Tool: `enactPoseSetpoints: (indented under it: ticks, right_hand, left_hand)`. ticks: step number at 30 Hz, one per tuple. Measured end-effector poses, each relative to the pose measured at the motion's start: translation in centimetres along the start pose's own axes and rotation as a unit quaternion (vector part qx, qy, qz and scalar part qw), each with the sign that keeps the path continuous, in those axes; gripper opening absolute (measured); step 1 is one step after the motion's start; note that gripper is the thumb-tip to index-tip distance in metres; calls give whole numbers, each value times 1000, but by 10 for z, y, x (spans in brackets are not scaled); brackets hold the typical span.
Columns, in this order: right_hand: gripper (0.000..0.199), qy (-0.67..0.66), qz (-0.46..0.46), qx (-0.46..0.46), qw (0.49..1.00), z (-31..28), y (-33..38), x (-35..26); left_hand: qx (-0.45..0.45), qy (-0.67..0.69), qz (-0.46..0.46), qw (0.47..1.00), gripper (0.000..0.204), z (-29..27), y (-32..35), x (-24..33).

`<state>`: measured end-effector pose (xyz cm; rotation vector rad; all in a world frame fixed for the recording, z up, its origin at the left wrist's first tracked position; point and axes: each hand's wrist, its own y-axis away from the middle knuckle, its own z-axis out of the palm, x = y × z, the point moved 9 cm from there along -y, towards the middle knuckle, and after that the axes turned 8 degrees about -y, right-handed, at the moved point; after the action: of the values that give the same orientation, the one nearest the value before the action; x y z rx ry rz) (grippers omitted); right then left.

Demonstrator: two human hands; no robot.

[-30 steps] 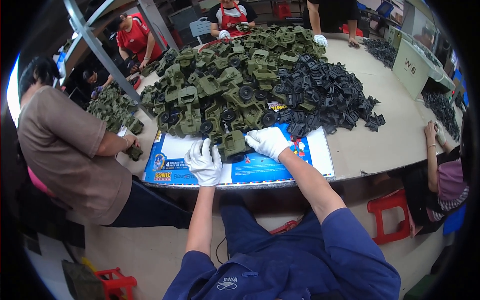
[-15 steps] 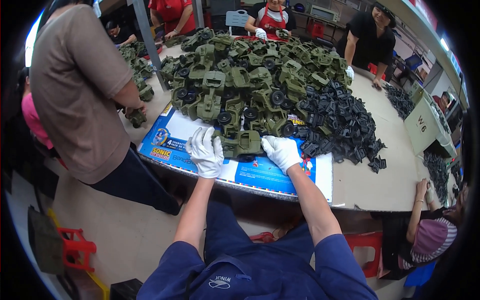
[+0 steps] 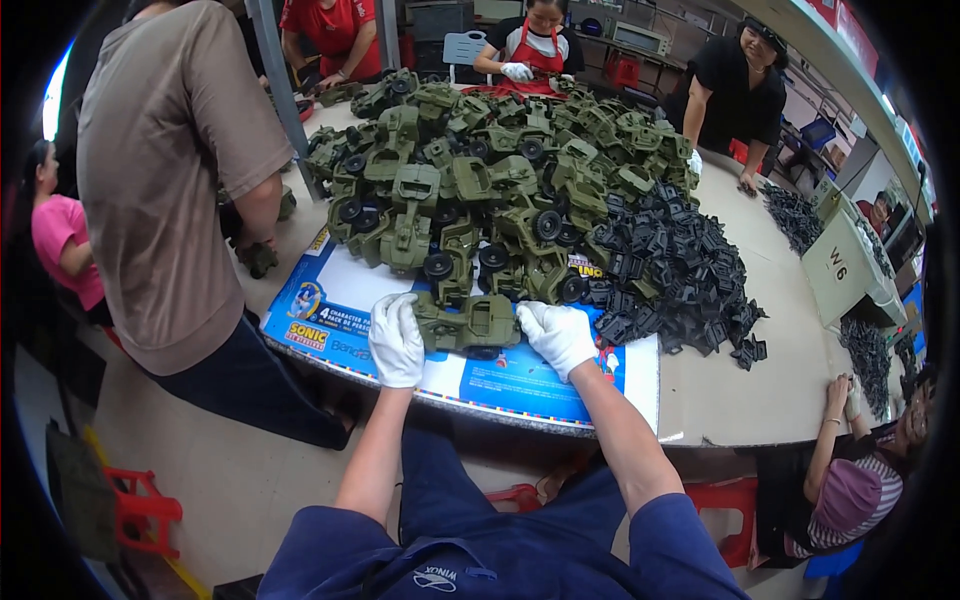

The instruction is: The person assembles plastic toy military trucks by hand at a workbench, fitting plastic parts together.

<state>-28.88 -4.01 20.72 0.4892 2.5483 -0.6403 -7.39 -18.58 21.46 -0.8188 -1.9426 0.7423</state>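
On the counter [image 3: 740, 400], before a heap of green toy jeeps [image 3: 480, 170], one jeep [image 3: 468, 323] lies on a blue sheet [image 3: 500, 380]. The left hand [image 3: 396, 338] and right hand [image 3: 556, 335], both gloved, close on its ends. Judging by this, the jeep is being handled singly; any next move calls for a steady two-handed grip.

Worktop [image 3: 760, 400]: large heap of green toy jeeps [image 3: 480, 170] across the middle and far side. Pile of black plastic parts [image 3: 670, 270] touches the heap toward the right edge. Blue printed cardboard sheet [image 3: 330, 305] lies along the near edge. Grey box [image 3: 845, 270] at the far right corner. Red stool [image 3: 140, 510] on the floor, left.
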Motion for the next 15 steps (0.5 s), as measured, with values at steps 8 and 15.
enactPoseSetpoints:
  ticks: [8,15]
  right_hand:
    - [33,-4,-5,25,1000,2,1,-1]
    - [44,6,23,8,1000,3,-3,10]
  left_hand:
    - [-25,46,6,999,31,1,-3,-10]
    - [25,288,-350,891,72,29,16,-105]
